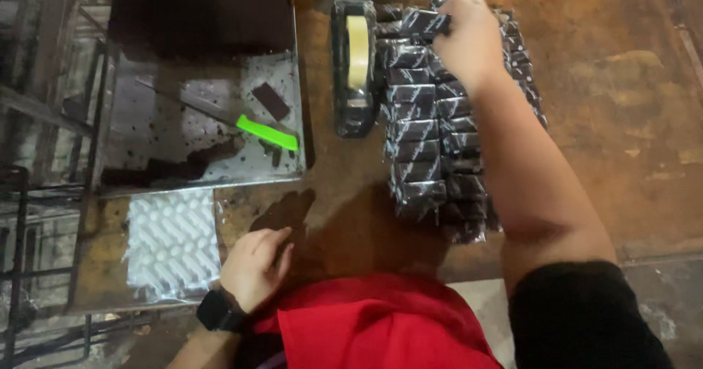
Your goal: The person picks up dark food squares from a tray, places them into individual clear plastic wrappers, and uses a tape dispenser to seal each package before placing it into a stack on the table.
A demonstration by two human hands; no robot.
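Right hand (472,43): upper centre of the frame, arm stretched forward; fingers curled down and pinched on one dark wrapped packet (426,22) at the far end of the rows.
Left hand (255,265): lower left of centre, resting on the near edge of the table (622,120); fingers loosely bent, holding nothing; palm down on the bare wood.
Wrist: black watch (217,312) on the left arm, lower left.
Packets: small rectangular blocks in glossy black film with pale diagonal stripes, laid in overlapping rows (432,142) running from upper centre to mid-frame; the held packet lies on top of the far row.
Tape dispenser (354,65): black, elongated, just left of the rows and touching or nearly touching them; roll of pale yellowish tape in it.
Tray (146,131): shallow metal, upper left; surface dull, smeared and speckled with dark crumbs; one dark rectangular piece (272,101) lies on it.
Knife (266,132): bright green handle on the tray, blade pointing to the upper left.
Bag stack (173,243): clear crinkled plastic, whitish sheen, lower left, just left of the left hand.
Table surface: worn brown wood, blotchy and scuffed.
Clothing: red garment (381,325) at bottom centre; black sleeve (578,314) on the right arm.
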